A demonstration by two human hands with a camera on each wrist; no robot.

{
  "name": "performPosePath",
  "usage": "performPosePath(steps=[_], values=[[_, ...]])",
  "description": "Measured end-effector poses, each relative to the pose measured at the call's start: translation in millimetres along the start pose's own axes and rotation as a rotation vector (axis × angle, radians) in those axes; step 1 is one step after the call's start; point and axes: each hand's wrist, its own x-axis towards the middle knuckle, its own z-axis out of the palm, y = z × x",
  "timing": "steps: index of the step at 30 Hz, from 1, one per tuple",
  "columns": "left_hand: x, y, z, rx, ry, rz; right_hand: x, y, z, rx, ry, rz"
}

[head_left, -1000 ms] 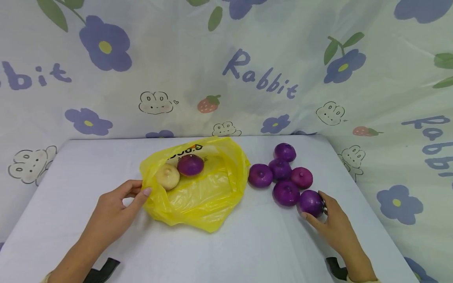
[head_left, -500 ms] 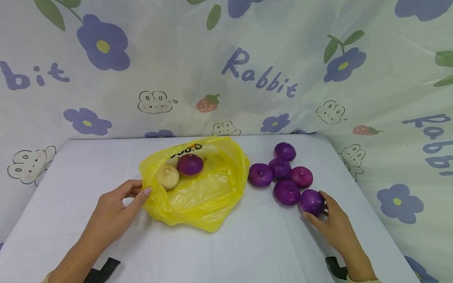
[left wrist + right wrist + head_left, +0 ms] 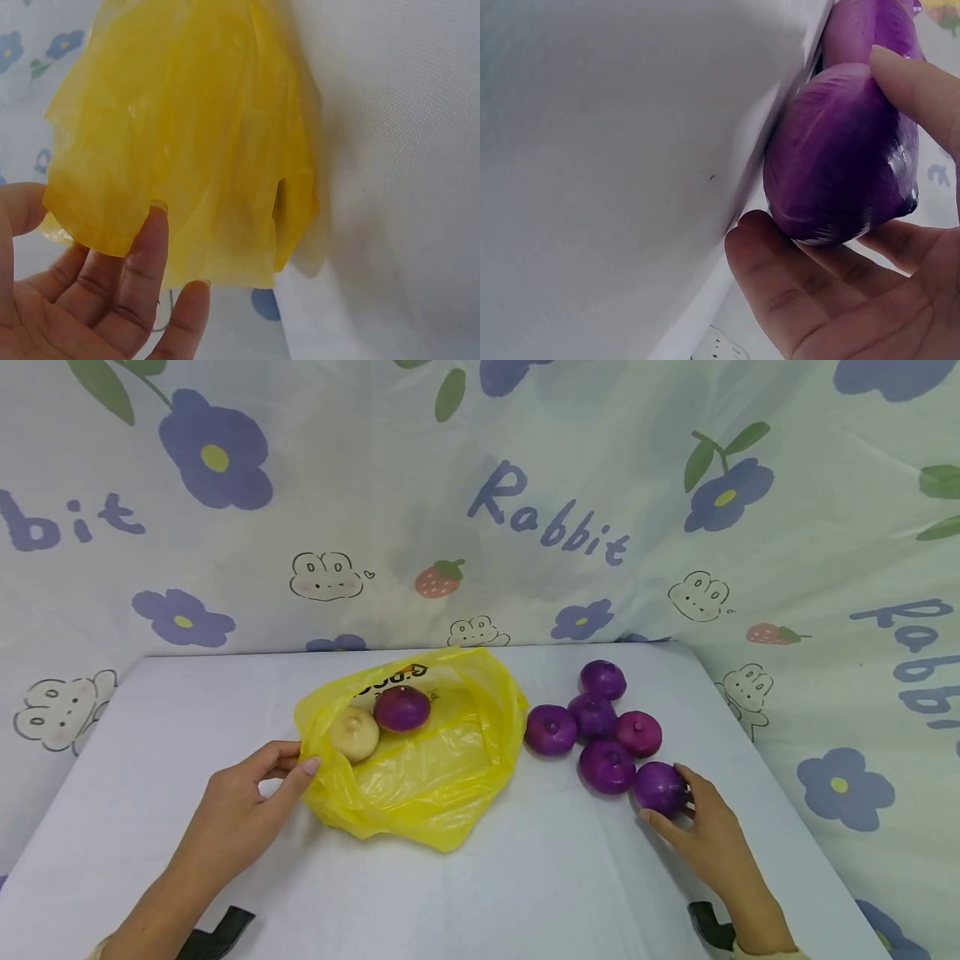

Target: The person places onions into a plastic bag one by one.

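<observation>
My left hand [image 3: 243, 806] pinches the left rim of a yellow plastic bag [image 3: 427, 781], its mouth spread wide. Inside lie a pale, cream-coloured onion [image 3: 355, 735] and a purple onion [image 3: 402, 709], side by side. In the left wrist view the bag's thin wall [image 3: 202, 142] hangs between thumb and fingers. My right hand [image 3: 708, 839] holds a glossy purple onion [image 3: 660, 789] at the near right of a cluster, thumb on one side and fingers on the other. The right wrist view shows this onion [image 3: 840, 157] close against the white cloth, another one just behind it.
Several more purple onions [image 3: 607, 767] sit bunched together right of the bag, the leftmost onion [image 3: 551, 730] right at its edge. A white cloth [image 3: 510, 893] covers the table. Behind it hangs a curtain [image 3: 390, 485] printed with flowers and rabbits.
The view has shifted very slightly. Both hands, the bag and the onions keep their places.
</observation>
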Motion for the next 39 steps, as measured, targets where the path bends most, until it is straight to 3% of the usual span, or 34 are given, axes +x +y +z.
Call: performPosePath(steps=[9,17,39], values=[[-0.6,0.4,0.4,-0.001,0.010,0.002,-0.6,-2.1,-0.6,0.066,-0.007,0.016],[-1.7,-1.6,1.6,-0.018,0.023,0.011,-1.1,-9.0,-4.3,0.080,0.051,-0.024],[-2.3,-0.2,0.6,0.014,0.045,0.032,-6.2,-45.2,-11.3,0.086,0.062,-0.084]])
